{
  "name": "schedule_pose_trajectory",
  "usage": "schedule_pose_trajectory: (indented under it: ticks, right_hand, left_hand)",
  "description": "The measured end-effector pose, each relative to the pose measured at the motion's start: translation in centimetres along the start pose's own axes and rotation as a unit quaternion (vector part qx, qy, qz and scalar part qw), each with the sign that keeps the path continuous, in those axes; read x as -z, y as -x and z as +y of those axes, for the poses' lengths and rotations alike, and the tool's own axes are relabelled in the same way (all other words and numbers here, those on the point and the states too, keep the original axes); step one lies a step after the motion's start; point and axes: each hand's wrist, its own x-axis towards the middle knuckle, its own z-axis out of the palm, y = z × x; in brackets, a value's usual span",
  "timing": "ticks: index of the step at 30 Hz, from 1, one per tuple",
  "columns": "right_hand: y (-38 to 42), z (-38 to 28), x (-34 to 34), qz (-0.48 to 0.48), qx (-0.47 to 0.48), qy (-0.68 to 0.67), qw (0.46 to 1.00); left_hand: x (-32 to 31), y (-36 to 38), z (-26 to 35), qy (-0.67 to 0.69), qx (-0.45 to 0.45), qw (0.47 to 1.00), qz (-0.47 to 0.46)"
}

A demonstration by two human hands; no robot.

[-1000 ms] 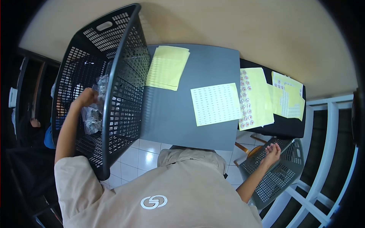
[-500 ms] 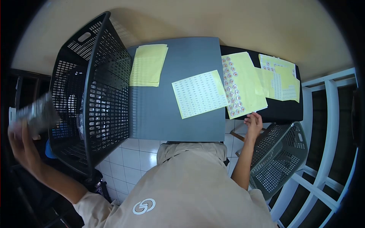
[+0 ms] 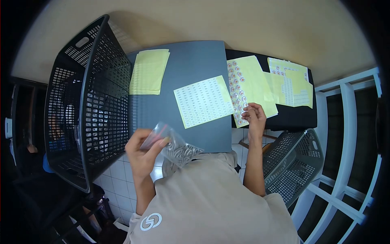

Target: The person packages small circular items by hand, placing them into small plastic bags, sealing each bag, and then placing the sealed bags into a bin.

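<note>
The left hand (image 3: 143, 151) pinches a small clear plastic bag (image 3: 175, 146) by its upper edge, thumb and fingers closed on the film, holding it up over the near edge of the grey table (image 3: 191, 61), in front of the person's chest. The bag looks light and limp, its lower part filled with small dark items that sag to the right; the film is likely slippery and crinkly, so the sealed top strip, where it is gripped, seems the surest hold. The right hand (image 3: 254, 118) rests its fingertips on the near corner of a yellow sheet of round stickers (image 3: 243, 87), which straddles the grey table and the black table (image 3: 300, 116) to the right; whether it has lifted a sticker cannot be told. One bag is in hand. Sticker sheets: one small-label sheet (image 3: 203, 101) at the table's centre, a yellow stack (image 3: 148, 72) at far left, and overlapping sheets (image 3: 290, 86) at far right. Two baskets: one tall black basket (image 3: 87, 101) at left, one grey basket (image 3: 292, 168) on the floor at right.
</note>
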Motion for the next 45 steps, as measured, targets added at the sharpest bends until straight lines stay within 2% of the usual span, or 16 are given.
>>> schedule_pose_trajectory:
  ticks: [2, 8, 9, 11, 14, 15, 19, 28, 36, 39, 45]
  right_hand:
    - [0.3, -0.9, -1.3, -0.023, -0.005, -0.001, 1.0]
    - [2.3, -3.0, -4.3, -0.281, -0.007, -0.012, 0.96]
    - [2.7, -3.3, -4.7, -0.281, -0.005, -0.013, 0.96]
    - [3.5, -4.0, -5.5, -0.392, 0.025, -0.042, 0.919]
    - [4.6, -5.7, -6.5, -0.409, 0.037, -0.036, 0.911]
    - [4.7, -5.8, -6.9, -0.398, 0.008, -0.048, 0.916]
    - [4.2, -6.9, -6.9, -0.36, 0.018, -0.06, 0.931]
    - [3.3, -7.6, -6.9, -0.295, 0.03, -0.063, 0.953]
    - [3.2, -7.6, -7.4, -0.304, 0.027, -0.053, 0.951]
    - [3.3, -7.8, -7.7, -0.316, 0.027, -0.051, 0.947]
    - [3.6, -7.8, -8.1, -0.299, 0.043, -0.019, 0.953]
  left_hand:
    - [-1.2, -0.9, -1.6, 0.07, 0.049, 0.995, -0.049]
    - [-5.1, -2.2, -3.0, 0.104, 0.099, 0.984, -0.101]
    - [-5.7, -2.4, -3.1, 0.117, 0.101, 0.981, -0.113]
    - [-6.7, -2.9, -3.7, 0.117, 0.094, 0.98, -0.131]
    - [-8.0, -4.2, -3.5, 0.122, 0.098, 0.973, -0.17]
    - [-8.4, -4.7, -3.4, 0.129, 0.103, 0.967, -0.193]
    - [-9.8, -6.4, -3.5, 0.169, 0.077, 0.959, -0.214]
    - [-11.1, -7.9, -3.7, 0.221, 0.101, 0.952, -0.186]
    - [-10.4, -7.9, -3.8, 0.215, 0.103, 0.954, -0.183]
    - [-10.0, -8.2, -3.8, 0.162, 0.093, 0.965, -0.184]
    - [-9.6, -7.9, -3.6, 0.182, 0.075, 0.954, -0.224]
